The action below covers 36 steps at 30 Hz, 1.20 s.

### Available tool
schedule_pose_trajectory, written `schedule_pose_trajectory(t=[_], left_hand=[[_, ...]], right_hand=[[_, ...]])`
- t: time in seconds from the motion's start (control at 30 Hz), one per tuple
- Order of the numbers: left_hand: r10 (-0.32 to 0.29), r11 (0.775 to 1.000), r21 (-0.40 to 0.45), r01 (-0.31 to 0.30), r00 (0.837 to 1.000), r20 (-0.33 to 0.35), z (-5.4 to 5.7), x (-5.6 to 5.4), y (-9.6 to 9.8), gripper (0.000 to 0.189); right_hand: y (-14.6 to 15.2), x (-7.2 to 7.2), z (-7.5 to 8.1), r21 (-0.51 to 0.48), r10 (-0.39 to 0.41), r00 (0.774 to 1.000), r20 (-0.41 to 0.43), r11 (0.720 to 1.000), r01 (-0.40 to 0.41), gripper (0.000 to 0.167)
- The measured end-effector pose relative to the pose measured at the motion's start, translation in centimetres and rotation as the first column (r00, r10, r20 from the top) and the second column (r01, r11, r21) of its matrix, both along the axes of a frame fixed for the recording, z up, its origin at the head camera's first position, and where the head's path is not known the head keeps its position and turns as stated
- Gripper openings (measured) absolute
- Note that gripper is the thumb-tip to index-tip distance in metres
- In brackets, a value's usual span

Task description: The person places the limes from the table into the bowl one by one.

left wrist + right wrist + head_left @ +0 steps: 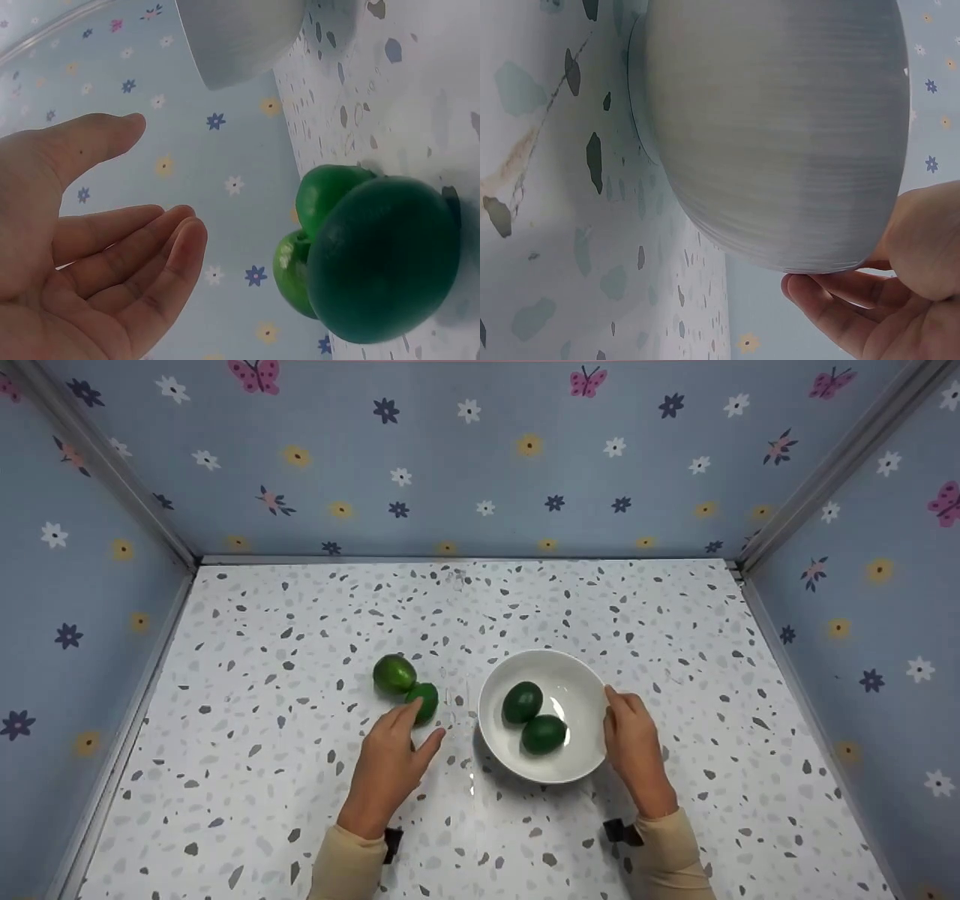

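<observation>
A white bowl stands on the speckled tabletop, holding two dark green, egg-shaped fruits. At its right side my right hand grips the rim; in the right wrist view the fingers press the bowl's outer wall, and the thumb is mostly hidden. Left of the bowl lie a glossy lighter green fruit and a green fruit. My left hand reaches over them, fingers spread from thumb, holding nothing. In the left wrist view, a large dark green fruit lies in front of two lighter ones.
Blue panels with flowers and butterflies enclose the table at the back and both sides. The white tabletop carries grey specks. Black straps circle both wrists below beige sleeves.
</observation>
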<state>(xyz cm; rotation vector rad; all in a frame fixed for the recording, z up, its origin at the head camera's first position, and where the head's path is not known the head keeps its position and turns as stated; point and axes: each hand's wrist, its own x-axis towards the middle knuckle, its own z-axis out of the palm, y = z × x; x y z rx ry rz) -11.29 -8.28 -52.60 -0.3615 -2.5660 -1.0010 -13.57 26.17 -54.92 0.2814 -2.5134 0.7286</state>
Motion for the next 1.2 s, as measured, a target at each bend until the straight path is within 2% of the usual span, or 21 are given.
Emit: schedule_pose_trajectory(t=[0.23, 0.37, 0.63, 0.87, 0.97, 1.2], left_hand=[[0.051, 0.998, 0.027, -0.051, 0.999, 0.008, -0.3, 0.6, -1.0, 0.055], [0.105, 0.992, 0.060, -0.110, 0.992, 0.076, -0.4, 1.1, -1.3, 0.057], [0.228, 0.968, 0.053, -0.247, 0.946, 0.230, -0.8, 1.9, -1.8, 0.064], [0.265, 0.956, 0.053, -0.290, 0.925, 0.272, -1.7, 2.8, -2.0, 0.067], [0.278, 0.952, 0.041, -0.305, 0.911, 0.305, -2.1, 3.2, -2.2, 0.070], [0.315, 0.941, -0.018, -0.339, 0.851, 0.421, -2.6, 3.8, -2.3, 0.078]], right_hand=[[0.0, 0.0, -0.1, -0.003, 0.007, 1.000, -0.018, 1.000, -0.007, 0.035], [0.0, 0.0, -0.1, -0.001, 0.010, 1.000, -0.027, 1.000, -0.010, 0.034], [0.0, -0.1, -0.2, -0.005, 0.000, 1.000, -0.010, 1.000, 0.000, 0.035], [0.0, -0.1, -0.3, -0.002, -0.003, 1.000, 0.001, 1.000, 0.003, 0.035], [0.0, 0.0, -0.3, 0.001, 0.009, 1.000, -0.009, 1.000, -0.009, 0.034], [0.1, -0.1, -0.2, 0.004, 0.018, 0.999, -0.038, 1.000, -0.018, 0.034]])
